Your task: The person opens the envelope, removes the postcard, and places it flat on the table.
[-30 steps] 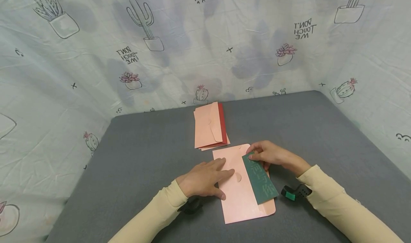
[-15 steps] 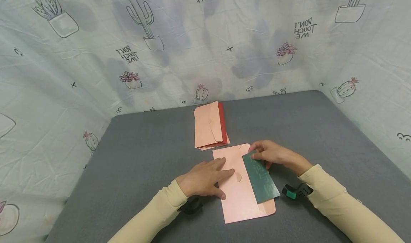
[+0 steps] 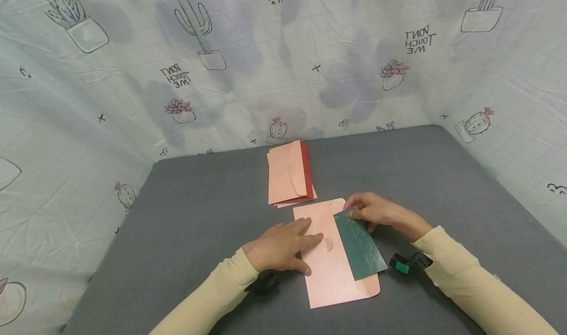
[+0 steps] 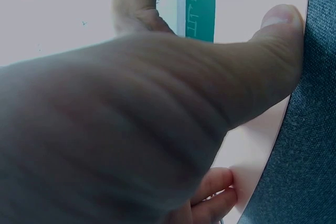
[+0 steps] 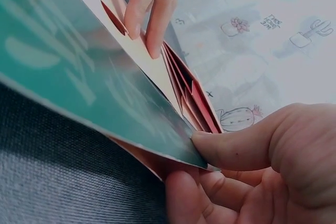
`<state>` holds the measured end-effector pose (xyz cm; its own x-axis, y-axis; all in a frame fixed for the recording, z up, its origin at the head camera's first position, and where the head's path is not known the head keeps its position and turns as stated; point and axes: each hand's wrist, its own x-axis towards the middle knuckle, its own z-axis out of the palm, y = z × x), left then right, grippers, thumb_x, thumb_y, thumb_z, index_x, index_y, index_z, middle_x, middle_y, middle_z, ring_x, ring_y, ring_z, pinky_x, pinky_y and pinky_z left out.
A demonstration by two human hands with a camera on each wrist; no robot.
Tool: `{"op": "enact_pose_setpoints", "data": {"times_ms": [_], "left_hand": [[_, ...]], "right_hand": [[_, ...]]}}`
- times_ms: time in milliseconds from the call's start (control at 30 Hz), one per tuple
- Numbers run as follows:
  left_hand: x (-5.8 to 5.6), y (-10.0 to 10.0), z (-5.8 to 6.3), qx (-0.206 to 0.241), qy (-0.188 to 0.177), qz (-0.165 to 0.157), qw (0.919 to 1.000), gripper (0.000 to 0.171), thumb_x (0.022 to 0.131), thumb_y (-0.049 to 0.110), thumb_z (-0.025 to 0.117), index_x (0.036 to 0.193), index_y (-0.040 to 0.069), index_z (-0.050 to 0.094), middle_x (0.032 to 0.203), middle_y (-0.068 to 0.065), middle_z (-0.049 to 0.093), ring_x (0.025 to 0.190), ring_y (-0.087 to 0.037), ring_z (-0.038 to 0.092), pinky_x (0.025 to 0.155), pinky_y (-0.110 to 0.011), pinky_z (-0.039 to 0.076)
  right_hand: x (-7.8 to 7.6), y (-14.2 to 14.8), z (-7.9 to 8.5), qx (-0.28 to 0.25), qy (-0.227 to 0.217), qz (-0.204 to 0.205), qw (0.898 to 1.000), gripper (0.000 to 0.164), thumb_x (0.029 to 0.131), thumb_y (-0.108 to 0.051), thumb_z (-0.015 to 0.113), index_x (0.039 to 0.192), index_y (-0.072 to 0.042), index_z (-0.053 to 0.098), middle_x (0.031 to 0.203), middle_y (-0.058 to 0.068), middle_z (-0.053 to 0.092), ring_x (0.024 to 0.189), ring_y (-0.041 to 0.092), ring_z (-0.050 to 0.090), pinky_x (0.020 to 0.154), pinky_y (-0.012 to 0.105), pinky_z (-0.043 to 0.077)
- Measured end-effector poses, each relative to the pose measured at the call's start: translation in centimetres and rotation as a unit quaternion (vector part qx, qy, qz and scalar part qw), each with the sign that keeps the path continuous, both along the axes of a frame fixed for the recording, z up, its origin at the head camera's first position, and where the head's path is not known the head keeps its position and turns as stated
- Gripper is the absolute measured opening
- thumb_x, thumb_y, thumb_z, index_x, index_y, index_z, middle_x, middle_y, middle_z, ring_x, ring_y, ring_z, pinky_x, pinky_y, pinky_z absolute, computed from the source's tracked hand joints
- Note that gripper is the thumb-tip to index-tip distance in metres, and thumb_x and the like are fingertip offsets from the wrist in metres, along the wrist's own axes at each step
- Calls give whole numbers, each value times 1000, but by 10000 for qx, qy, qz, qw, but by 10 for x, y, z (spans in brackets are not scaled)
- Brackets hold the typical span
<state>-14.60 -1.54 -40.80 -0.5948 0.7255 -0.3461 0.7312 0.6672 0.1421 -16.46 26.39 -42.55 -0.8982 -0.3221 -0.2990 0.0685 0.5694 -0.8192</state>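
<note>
A pink envelope [image 3: 325, 290] lies on the grey table, its rounded flap side to the right. My left hand [image 3: 285, 246] rests on its left part with fingers spread; the left wrist view shows the thumb [image 4: 283, 22] on the paper near its edge. With thumb and fingers my right hand [image 3: 374, 211] pinches a green card [image 3: 360, 246] by its upper end. The card slants across the envelope's right side, lighter characters on its face. In the right wrist view the thumb lies on top of the card [image 5: 94, 72], fingers underneath; whether they also hold the flap, I cannot tell.
Beyond the pink envelope lies a stack of pink envelopes [image 3: 283, 172] with a red edge showing on its right. A pale curtain [image 3: 248, 94] with cactus drawings surrounds the grey table [image 3: 208, 202] at the back and sides.
The right hand has shifted slightly to the right with the card's upper end. The card's face has tilted a little and catches more light. My left hand has stayed in place.
</note>
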Motion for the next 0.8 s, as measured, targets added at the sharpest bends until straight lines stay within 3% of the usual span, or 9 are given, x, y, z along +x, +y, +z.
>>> {"op": "enact_pose_setpoints", "data": {"times_ms": [533, 800], "left_hand": [[-1, 0, -1, 27, 38, -39, 10000, 80, 84, 51, 78, 154, 35, 43, 166, -6, 32, 154, -22, 31, 120, -50, 36], [0, 1, -1, 15, 46, -8, 10000, 80, 83, 51, 79, 154, 35, 43, 166, -6, 33, 154, -22, 32, 119, -50, 36]], "right_hand": [[-3, 6, 3, 41, -58, -4, 10000, 27, 100, -13, 59, 123, 2, 59, 100, 10, 72, 72, 15, 60, 56, 33, 52], [-4, 9, 5, 111, 35, -8, 9999, 31, 100, -14, 60, 126, 3, 59, 92, 8, 69, 69, 13, 59, 56, 35, 52]]}}
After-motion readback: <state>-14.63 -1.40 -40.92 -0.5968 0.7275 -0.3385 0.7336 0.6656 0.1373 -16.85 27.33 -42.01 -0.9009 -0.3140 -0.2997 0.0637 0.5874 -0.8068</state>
